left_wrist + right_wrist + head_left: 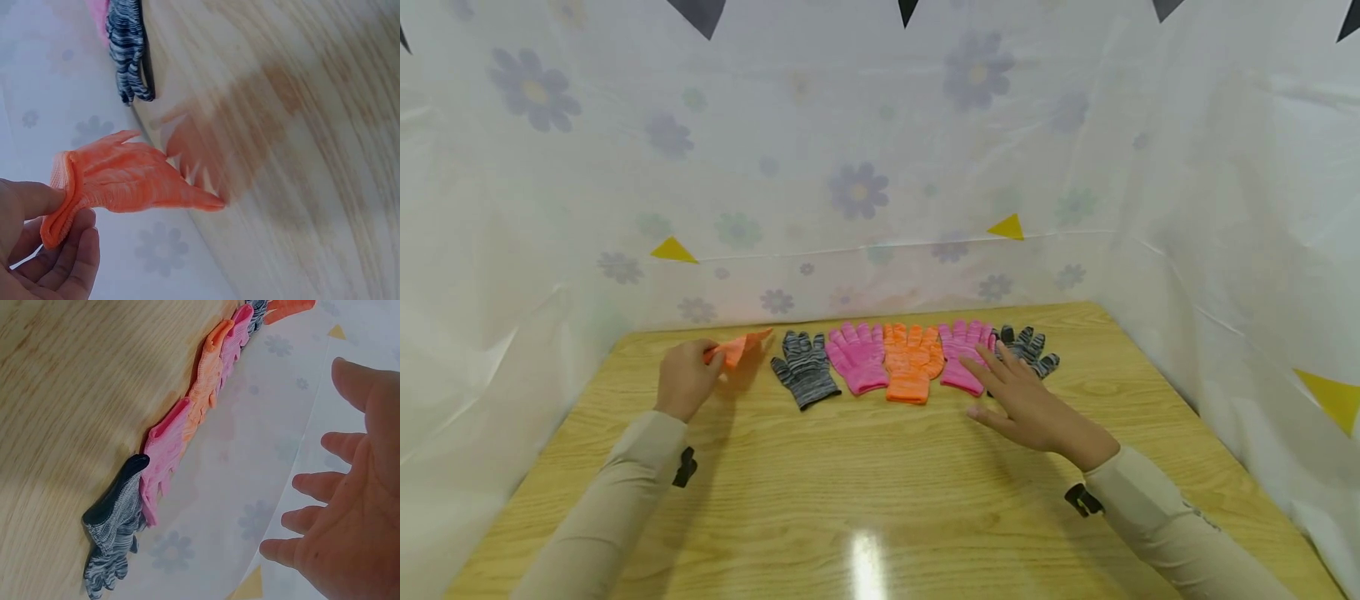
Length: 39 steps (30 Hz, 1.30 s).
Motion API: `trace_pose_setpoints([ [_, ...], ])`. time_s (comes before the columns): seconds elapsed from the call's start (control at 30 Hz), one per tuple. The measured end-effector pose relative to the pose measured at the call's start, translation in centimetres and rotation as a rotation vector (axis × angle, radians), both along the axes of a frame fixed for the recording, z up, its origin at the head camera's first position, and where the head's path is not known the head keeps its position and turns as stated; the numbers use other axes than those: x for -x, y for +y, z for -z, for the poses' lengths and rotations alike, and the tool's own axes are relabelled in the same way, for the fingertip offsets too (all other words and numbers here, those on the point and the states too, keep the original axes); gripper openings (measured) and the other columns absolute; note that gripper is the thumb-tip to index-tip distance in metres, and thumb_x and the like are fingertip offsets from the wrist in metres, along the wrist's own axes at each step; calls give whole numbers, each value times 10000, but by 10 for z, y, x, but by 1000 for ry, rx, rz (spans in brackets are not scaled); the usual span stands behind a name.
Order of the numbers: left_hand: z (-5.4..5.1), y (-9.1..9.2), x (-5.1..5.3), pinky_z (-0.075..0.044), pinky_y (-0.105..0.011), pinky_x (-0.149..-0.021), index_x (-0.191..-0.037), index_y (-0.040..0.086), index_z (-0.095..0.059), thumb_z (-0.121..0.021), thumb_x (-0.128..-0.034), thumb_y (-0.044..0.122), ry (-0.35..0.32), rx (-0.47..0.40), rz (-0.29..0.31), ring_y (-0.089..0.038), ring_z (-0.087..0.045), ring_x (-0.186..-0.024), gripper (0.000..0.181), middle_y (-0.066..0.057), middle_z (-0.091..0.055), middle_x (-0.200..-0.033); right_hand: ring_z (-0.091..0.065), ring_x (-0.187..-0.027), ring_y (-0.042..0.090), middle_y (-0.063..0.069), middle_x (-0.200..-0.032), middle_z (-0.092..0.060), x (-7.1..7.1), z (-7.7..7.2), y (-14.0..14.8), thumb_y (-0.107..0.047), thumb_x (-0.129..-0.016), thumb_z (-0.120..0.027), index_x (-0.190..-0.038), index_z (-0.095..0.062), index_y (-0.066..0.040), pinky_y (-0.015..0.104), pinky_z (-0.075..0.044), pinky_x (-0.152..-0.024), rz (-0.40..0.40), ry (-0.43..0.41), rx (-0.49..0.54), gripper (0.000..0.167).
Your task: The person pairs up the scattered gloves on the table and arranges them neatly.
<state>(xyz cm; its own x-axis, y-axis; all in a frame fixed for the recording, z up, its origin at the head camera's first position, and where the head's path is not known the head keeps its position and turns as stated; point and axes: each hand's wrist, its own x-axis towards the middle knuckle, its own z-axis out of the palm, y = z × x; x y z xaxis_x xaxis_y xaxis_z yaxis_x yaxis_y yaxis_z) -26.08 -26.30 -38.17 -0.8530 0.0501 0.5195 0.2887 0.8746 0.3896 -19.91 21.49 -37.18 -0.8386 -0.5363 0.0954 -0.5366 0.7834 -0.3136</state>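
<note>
As left fingers [86, 256] pinch its cuff [72, 184], an orange glove [134, 178] seems raised.

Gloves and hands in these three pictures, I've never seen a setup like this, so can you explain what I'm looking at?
There's no machine here, just a person's two bare hands. The wide picture comes from a camera worn on the head, looking forward and down. The other two come from cameras on the wrists, each showing one hand close up.

On the table, five gloves lie in a row. From the left: a gray glove, a pink glove, an orange glove, another pink glove and another gray glove.

The left hand holds a sixth glove, orange, by its cuff. The right hand is open, holding nothing.
</note>
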Motion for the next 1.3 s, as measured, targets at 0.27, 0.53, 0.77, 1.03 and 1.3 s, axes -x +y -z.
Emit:
trace_pose_setpoints([
  [0.27,-12,3,-5,-280,-266,-415,-953,-112,-693,-623,-890,29,-4,-19,0,-143,-379,-432,169,-181,-626,-643,75,-1453,384,151,-1599,-59,0,1,-1,-427,-968,-520,-1548,-164,-203,658,-33,-1119,-5,-8,5,716],
  [0.53,-19,9,-9,-344,-289,-450,-979,-102,-690,-624,-894,35,-4,-12,14,-159,-451,-458,174,-224,-667,-751,67,-1452,390,131,-1604,-49,1,2,0,-450,-970,-502,-1550,-149,-211,666,-38,-1115,-9,-14,7,720],
  [0.77,-24,14,-11,-278,-270,-418,-986,-85,-693,-627,-897,46,-5,-10,28,-142,-366,-433,172,-95,-555,-583,35,-1446,424,126,-1605,-47,1,4,-1,-446,-971,-500,-1551,-141,-218,671,-46,-1111,-14,-5,11,719],
  [1.03,-29,21,-19,-329,-275,-435,-980,-95,-692,-644,-888,40,16,-7,58,-160,-439,-467,170,-183,-651,-711,71,-1451,391,129,-1604,-42,1,5,-2,-451,-970,-501,-1550,-146,-216,670,-28,-1112,-13,-27,28,719],
  [1.3,-33,30,-32,-407,-312,-511,-1025,-82,-693,-643,-900,72,-17,15,68,-200,-543,-578,204,-224,-683,-861,57,-1450,404,131,-1604,-44,1,5,-2,-435,-971,-510,-1551,-145,-216,669,-23,-1112,-5,-31,33,720],
])
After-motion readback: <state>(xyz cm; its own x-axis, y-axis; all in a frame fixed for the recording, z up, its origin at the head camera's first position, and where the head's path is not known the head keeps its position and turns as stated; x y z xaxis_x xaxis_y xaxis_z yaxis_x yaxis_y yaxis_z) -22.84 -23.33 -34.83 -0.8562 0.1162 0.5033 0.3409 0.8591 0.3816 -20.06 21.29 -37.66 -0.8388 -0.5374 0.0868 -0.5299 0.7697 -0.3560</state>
